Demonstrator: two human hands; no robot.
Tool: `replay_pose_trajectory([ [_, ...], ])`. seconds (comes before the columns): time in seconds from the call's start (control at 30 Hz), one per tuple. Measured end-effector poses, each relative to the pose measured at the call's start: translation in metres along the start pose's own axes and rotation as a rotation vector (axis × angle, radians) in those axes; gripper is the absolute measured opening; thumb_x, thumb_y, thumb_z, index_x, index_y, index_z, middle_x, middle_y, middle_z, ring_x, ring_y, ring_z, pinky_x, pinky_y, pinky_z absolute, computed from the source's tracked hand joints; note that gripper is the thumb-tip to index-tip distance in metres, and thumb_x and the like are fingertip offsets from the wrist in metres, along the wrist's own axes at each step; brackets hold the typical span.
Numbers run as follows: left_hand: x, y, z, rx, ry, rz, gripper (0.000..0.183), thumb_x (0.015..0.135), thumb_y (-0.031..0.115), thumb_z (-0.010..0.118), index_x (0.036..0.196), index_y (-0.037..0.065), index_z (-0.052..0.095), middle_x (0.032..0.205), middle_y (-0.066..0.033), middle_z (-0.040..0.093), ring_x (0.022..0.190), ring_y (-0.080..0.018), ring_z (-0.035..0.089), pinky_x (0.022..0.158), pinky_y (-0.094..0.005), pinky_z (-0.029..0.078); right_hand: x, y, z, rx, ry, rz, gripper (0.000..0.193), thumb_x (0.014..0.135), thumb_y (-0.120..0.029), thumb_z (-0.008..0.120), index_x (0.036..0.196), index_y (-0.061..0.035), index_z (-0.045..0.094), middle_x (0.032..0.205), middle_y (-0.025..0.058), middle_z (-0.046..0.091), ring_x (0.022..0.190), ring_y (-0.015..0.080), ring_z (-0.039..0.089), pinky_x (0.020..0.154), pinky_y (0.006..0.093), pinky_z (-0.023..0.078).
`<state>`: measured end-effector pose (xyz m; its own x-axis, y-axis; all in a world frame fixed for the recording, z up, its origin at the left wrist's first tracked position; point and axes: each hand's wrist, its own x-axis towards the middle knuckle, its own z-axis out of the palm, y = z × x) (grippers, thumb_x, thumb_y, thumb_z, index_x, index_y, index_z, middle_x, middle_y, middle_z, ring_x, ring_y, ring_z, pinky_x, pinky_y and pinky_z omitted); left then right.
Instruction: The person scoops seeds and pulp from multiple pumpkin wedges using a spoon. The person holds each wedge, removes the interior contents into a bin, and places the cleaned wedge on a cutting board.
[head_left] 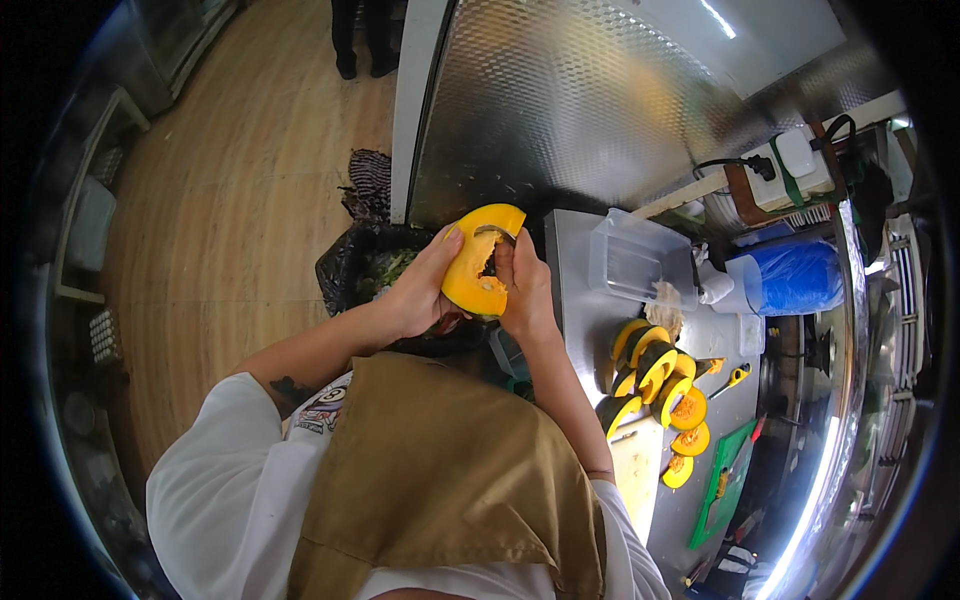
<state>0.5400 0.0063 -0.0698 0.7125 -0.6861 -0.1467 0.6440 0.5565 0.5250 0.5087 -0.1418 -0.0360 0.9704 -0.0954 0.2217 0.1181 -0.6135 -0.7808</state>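
My left hand (425,275) grips a thick pumpkin piece (468,262) by its outer side, above a waste bin lined with a black bag (335,265). The piece has orange flesh and a hollow with stringy pulp and some seeds. My right hand (525,280) is closed at the hollow's right side, its fingers reaching into it. A thin, dark, curved tool edge (495,232) shows at the top of the hollow, by the right fingers. Its handle is hidden in that hand, so its exact kind is unclear.
To the right, a steel counter (578,270) bears several pumpkin wedges (655,365), a clear plastic tub (640,260), a white cutting board (640,480) and a green board (735,455) with a knife on it. A metal-faced panel (560,100) rises ahead. Another person's legs (362,35) stand farther off.
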Motion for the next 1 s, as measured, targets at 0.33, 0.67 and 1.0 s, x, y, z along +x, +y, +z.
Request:
replay_pose_trajectory([
  [0.33, 0.000, 0.005, -0.010, 0.078, 0.018, -0.020, 0.044, 0.101, 0.040, 0.040, 0.136, 0.014, 0.035, 0.124, -0.0041, 0.051, 0.112, -0.0150, 0.056, 0.091, -0.0340, 0.052, 0.002, 0.022, 0.009, 0.149, -0.167, 0.065, 0.029, 0.102, -0.024, 0.040, 0.109, 0.0021, 0.050, 0.094, 0.0238, 0.064, 0.087, 0.0383, 0.063, 0.074, 0.0406, 0.049],
  [0.67, 0.003, 0.017, -0.020, 0.279, 0.011, -0.055, 0.042, 0.102, 0.033, 0.040, 0.138, 0.010, 0.037, 0.125, -0.0064, 0.051, 0.114, -0.0148, 0.054, 0.095, -0.0313, 0.049, -0.013, 0.044, 0.024, 0.636, -0.520, 0.357, 0.027, 0.103, -0.022, 0.039, 0.107, 0.0008, 0.053, 0.093, 0.0053, 0.060, 0.079, 0.0109, 0.054, 0.071, 0.0268, 0.047],
  [1.0, 0.004, 0.014, -0.030, 0.395, 0.052, -0.180, 0.041, 0.102, 0.031, 0.040, 0.136, 0.007, 0.040, 0.123, -0.0080, 0.055, 0.111, -0.0158, 0.055, 0.093, -0.0300, 0.048, -0.026, 0.043, 0.029, 0.486, -0.733, 0.484, 0.022, 0.099, -0.021, 0.041, 0.108, -0.0038, 0.053, 0.083, 0.0021, 0.055, 0.065, 0.0109, 0.048, 0.059, 0.0261, 0.041],
])
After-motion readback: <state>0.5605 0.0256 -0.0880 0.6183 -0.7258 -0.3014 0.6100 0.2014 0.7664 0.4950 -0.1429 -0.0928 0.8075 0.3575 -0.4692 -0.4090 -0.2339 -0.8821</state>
